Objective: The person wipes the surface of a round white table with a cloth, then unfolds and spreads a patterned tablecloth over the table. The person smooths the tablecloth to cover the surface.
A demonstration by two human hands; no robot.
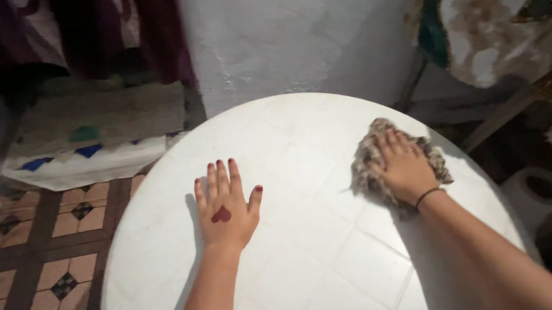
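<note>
Nearest to me, both of my forearms reach up from the bottom edge over the round white table (327,281), whose top is scored with a diagonal grid of lines. My left hand (224,212) lies flat on the tabletop left of centre, palm down, fingers spread and gripping nothing; I see a dark red heart mark on its back and dark red nails. My right hand (404,167), a thin dark band around its wrist, presses down on a crumpled brownish cloth (370,158) near the table's right edge. The fingers are laid over the cloth rather than curled round it, so I take it as pinned under the palm, not clenched. The two hands are well apart.

Beyond the left side of the table I see a floor of patterned tiles (29,286) in brown and cream, then a pale mat (90,137) with blue and green shapes. Straight ahead stands a grey-white wall (298,17); at far right, a heap of patterned fabric (519,2).
</note>
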